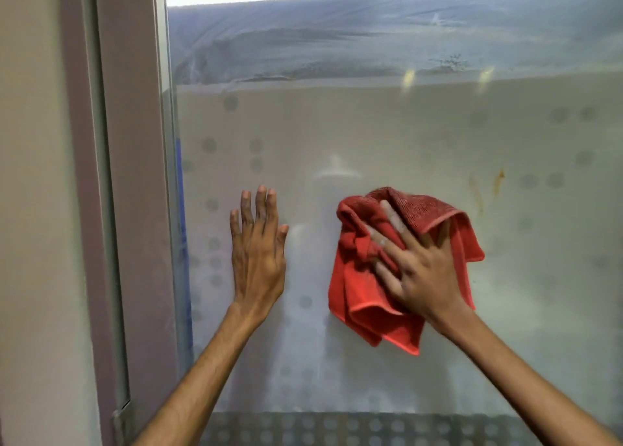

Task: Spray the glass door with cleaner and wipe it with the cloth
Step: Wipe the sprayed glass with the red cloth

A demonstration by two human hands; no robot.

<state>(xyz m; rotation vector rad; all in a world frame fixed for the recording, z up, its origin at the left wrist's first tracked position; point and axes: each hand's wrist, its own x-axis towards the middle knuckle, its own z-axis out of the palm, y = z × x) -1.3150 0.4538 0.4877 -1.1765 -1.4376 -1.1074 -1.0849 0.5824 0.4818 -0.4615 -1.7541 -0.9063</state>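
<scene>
glass door (371, 135): flat pane, bare at 12, 3 and 6 o'clock of the cloth (357, 297).
cloth, 9 o'clock: left hand (258, 253) flat on the glass, fingers straight; a strip of bare glass between the two.
on cloth: right hand (418, 267) spread over it, pressing it to the pane.
frame (135, 176): 9 o'clock of left hand, upright edge bounding the pane; wall (30, 176) beyond.
cloth, 2 o'clock: brown streaks (499, 179), flat on the glass, apart from the cloth.
12 o'clock, high: smeared band (337, 51) across the pane.
</scene>
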